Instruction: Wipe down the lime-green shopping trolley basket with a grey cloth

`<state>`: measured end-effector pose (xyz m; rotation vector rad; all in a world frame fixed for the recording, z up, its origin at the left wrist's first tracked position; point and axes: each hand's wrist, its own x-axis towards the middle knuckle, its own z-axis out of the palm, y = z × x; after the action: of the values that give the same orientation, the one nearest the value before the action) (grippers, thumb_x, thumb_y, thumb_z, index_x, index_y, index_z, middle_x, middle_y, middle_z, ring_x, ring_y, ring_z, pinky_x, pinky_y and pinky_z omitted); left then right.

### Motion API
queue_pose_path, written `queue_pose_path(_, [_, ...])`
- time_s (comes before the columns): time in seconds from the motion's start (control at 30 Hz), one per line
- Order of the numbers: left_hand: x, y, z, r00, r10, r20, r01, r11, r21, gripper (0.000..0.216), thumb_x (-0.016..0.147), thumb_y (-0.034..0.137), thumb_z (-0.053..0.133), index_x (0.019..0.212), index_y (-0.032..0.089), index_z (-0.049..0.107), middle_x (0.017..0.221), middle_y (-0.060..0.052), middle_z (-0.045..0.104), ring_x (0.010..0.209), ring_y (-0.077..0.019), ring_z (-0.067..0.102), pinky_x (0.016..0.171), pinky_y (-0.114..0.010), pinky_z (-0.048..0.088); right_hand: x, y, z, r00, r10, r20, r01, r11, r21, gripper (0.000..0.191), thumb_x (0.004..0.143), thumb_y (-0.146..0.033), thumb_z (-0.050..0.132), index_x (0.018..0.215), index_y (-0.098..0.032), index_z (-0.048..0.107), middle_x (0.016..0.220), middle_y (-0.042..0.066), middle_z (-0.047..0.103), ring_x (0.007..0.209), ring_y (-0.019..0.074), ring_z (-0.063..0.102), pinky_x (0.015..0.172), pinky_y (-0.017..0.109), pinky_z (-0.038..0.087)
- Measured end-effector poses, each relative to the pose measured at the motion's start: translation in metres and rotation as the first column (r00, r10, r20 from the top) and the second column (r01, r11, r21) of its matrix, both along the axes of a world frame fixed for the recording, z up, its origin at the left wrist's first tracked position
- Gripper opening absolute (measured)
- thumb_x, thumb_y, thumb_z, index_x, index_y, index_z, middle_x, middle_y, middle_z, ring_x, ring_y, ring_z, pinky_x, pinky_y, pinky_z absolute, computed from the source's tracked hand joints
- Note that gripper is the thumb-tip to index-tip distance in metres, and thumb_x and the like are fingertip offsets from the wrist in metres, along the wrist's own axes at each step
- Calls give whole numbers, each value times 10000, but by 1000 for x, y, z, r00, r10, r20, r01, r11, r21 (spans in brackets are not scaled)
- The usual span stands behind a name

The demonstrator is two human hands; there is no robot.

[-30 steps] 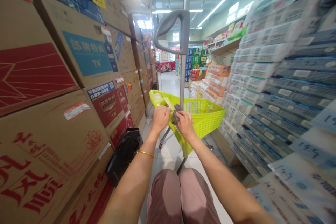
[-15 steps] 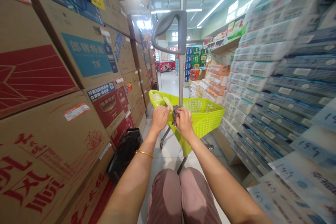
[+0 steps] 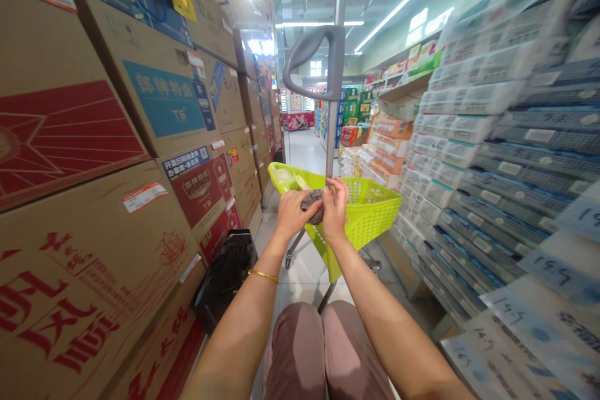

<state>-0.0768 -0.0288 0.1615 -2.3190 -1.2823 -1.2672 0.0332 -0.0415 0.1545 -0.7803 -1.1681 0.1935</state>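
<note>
The left hand [image 3: 292, 214] is curling firmly round a dark-grey, crumpled bundle [image 3: 310, 199], the right hand [image 3: 334, 214] is resting loosely open against its right side before a lime-green perforated plastic basket [image 3: 370, 220], this two-handed fingering seemingly calling for steady left support.

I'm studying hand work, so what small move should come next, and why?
Perhaps curl the right hand in around the gray bundle: the left hand has its thumb across it, while some of the right hand's fingers appear raised beside it.
</note>
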Motion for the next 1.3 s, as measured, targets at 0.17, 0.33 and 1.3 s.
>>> queue_pose_path(0.17, [2,-3,0,999,-4,37,4,1000,3,371,826,500,482,991,198,623,919,-58,666,890,-199,579,808,-328,400,32,1,-4,918,-371,-140,372,928,-20,232,765,-411,576,745,-190,506,1228,126,372,1201,238,380,1009,461,287])
queue_pose_path(0.33, [2,-3,1,998,11,61,-11,1000,-6,361,821,502,486,975,209,629,919,-57,664,889,-200,582,809,-333,404,61,-2,-3,829,-557,59,550,829,101,204,752,-357,610,653,-196,534,1369,108,305,1306,319,194,1016,596,89])
queue_pose_path(1.3, [-10,2,2,993,-66,94,67,998,-9,548,934,456,115,1171,190,533,1034,-72,649,937,-180,581,817,-310,395,45,-6,-33,803,-102,587,48,993,107,369,811,-248,517,1180,-242,512,1086,77,505,1043,205,486,931,412,408])
